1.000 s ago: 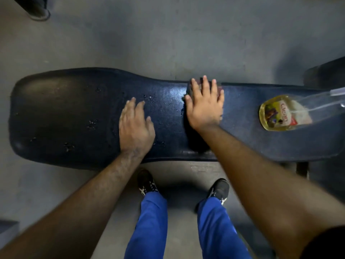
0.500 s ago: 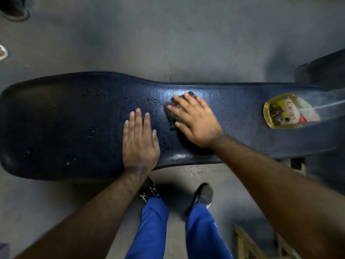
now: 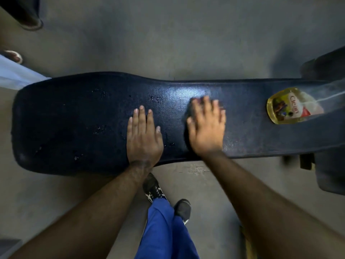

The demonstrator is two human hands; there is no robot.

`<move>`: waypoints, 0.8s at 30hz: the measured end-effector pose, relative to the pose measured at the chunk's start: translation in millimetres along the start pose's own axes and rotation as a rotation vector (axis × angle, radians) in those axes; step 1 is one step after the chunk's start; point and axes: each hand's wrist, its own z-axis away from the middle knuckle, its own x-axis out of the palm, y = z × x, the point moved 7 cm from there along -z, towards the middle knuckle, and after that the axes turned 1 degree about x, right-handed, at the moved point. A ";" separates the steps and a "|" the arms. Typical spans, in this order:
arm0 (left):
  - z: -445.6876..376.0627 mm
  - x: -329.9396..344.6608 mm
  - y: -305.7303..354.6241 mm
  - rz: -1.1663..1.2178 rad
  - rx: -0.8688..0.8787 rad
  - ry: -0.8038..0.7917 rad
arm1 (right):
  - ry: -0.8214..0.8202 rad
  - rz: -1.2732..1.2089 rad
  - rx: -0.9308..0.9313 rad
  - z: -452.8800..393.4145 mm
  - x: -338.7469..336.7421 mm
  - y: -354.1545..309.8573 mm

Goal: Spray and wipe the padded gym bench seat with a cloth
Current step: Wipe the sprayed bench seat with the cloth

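The dark blue padded bench seat (image 3: 74,118) runs across the view, wet with scattered droplets on its left half. My left hand (image 3: 143,135) lies flat on the pad near its front edge, fingers straight. My right hand (image 3: 207,126) presses flat on a dark cloth (image 3: 187,116), which is mostly hidden under the palm; only a dark edge shows at the hand's left side. A clear spray bottle (image 3: 291,106) of yellow liquid with a "Clean" label lies on its side on the right part of the seat, well apart from both hands.
The grey concrete floor (image 3: 168,43) surrounds the bench. My blue trousers and black shoes (image 3: 153,187) are below the front edge. A dark machine part (image 3: 326,68) stands at the right end. Another person's foot (image 3: 13,56) and pale garment (image 3: 16,75) are at the left.
My right hand has slid the cloth rightward along the seat and turned its fingers straight ahead. My left hand stays flat in the same spot.
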 end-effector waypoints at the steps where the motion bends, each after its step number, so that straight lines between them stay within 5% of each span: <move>1: -0.6 -0.7 0.8 0.004 0.003 0.007 | -0.048 0.013 -0.224 24.6 5.5 -15.1; 4: -0.2 -0.5 -0.1 0.007 0.010 0.035 | -0.140 0.079 -0.692 43.7 5.7 -0.1; 5: 0.1 1.0 0.7 0.008 0.016 0.046 | -0.105 0.089 -0.618 29.7 4.6 14.8; 8: 1.4 2.6 -0.8 0.019 0.010 0.059 | 0.084 -0.020 0.022 16.5 -4.4 40.4; 9: 1.7 0.2 -1.8 0.020 0.003 0.069 | 0.106 -0.029 0.066 32.7 -0.1 24.7; 13: 1.2 -2.7 -0.2 0.076 0.011 0.091 | -0.089 0.029 -0.580 88.4 16.1 -20.9; 15: 2.3 -2.5 -1.1 0.107 0.021 0.108 | -0.070 0.096 -0.673 66.2 13.2 -2.3; 18: 1.6 -2.4 -5.8 0.177 0.012 0.136 | 0.116 -0.013 -0.034 24.8 -0.3 27.5; 20: 1.1 -8.1 -8.8 0.293 -0.006 0.126 | 0.160 -0.051 0.106 48.7 7.9 -6.4; 24: 5.2 -33.1 -28.5 0.434 -0.033 0.154 | -0.063 0.031 -0.606 93.9 29.8 -62.1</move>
